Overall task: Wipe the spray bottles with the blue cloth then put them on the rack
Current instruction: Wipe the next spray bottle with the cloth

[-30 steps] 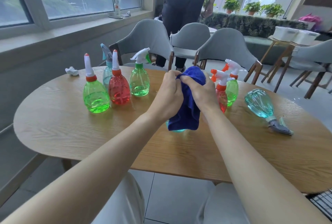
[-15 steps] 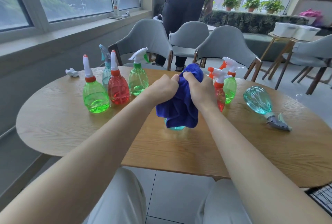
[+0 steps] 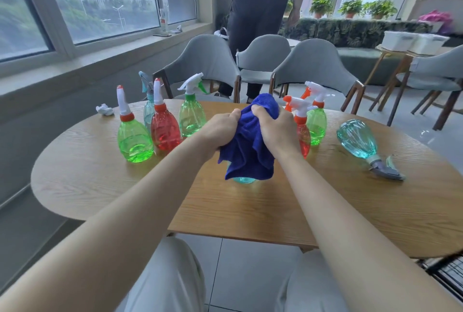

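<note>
A blue cloth (image 3: 248,151) is draped over a teal spray bottle (image 3: 244,180) standing mid-table; only the bottle's base shows. My left hand (image 3: 220,129) grips the cloth from the left and my right hand (image 3: 275,129) grips it from the right near the top. To the left stand a green bottle (image 3: 134,141), a red bottle (image 3: 165,131), a pale blue bottle (image 3: 148,111) and another green bottle (image 3: 192,116). Behind my right hand stand a red bottle (image 3: 303,136) and a green bottle (image 3: 317,124). A teal bottle (image 3: 357,140) lies on its side at the right.
The oval wooden table (image 3: 100,186) bears a crumpled white paper (image 3: 104,110) at its far left. Grey chairs (image 3: 208,61) stand behind it, and a person (image 3: 258,11) stands beyond them. A black wire rack (image 3: 448,274) shows at the lower right edge.
My left hand has slid down and left along the cloth, spreading it lower over the bottle. My right hand stays near the top. The other bottles have not moved.
</note>
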### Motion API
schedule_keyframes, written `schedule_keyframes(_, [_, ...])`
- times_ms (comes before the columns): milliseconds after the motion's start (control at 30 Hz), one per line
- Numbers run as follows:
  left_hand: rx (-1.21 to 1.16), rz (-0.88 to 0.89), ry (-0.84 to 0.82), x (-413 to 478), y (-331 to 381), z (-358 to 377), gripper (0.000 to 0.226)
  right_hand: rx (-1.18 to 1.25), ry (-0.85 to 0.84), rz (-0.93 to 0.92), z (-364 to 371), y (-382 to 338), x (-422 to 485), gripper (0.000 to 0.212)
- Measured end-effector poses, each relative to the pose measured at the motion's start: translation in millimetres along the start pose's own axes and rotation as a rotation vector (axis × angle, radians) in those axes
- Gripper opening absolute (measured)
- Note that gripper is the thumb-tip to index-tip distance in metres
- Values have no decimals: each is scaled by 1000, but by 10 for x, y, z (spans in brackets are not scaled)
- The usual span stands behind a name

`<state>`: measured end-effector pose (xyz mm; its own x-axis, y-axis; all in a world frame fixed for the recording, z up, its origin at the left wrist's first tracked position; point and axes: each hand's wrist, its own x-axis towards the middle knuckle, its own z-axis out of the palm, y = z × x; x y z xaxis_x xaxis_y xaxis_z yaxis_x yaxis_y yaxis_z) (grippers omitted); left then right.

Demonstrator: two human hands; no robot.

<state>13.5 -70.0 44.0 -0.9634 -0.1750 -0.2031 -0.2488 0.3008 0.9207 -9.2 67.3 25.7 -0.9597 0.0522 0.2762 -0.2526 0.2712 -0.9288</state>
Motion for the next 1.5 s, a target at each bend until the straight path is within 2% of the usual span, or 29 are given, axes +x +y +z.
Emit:
schedule_keyframes(67, [137, 106, 84, 19, -15, 37, 59, -102, 34, -15, -19, -11, -29, 44])
schedule_keyframes(200, [223, 241, 165, 56, -30, 100, 54, -246, 73, -35, -74, -31, -35, 48])
schedule_keyframes(300, [223, 251, 136, 75, 8, 188, 53, -138, 74, 10, -124, -6, -13, 42])
schedule_keyframes(433, [53, 217, 98, 72, -12, 291, 61, 125, 25, 72, -98, 73, 30, 21])
schedule_keyframes(500, [-1, 206, 100, 102, -43, 301, 58, 207, 2, 100, -75, 107, 60, 21])
schedule_keyframes(600, [13, 214, 148, 167, -69, 258, 44, 199, -24, 89, -59, 106, 45, 22])
schedule_keyframes(700, [42, 277, 200, 189, -131, 208, 50, 168, -48, 51, -50, 100, 8, 23])
schedule_keyframes(800, [140, 468, 324, 120, -244, 173, 45, 86, -46, -17, -25, 81, -34, 22])
schedule_keyframes(933, [447, 801, 526, 35, -380, 161, 32, 48, -24, -53, 6, 75, -44, 25])
schedule_keyframes(1033, [532, 929, 534, 44, -502, 180, 27, 112, -47, -65, 20, 125, -17, 17])
schedule_keyframes(1200, [386, 845, 363, 7, -526, 215, 29, 188, -137, -90, -35, 251, -22, 11])
schedule_keyframes(1333, [103, 690, 239, -63, -397, 261, 43, 166, -192, -140, -106, 289, -63, 24])
schedule_keyframes(1500, [3, 544, 285, 9, -343, 295, 36, 185, -200, -110, -182, 309, -52, 34])
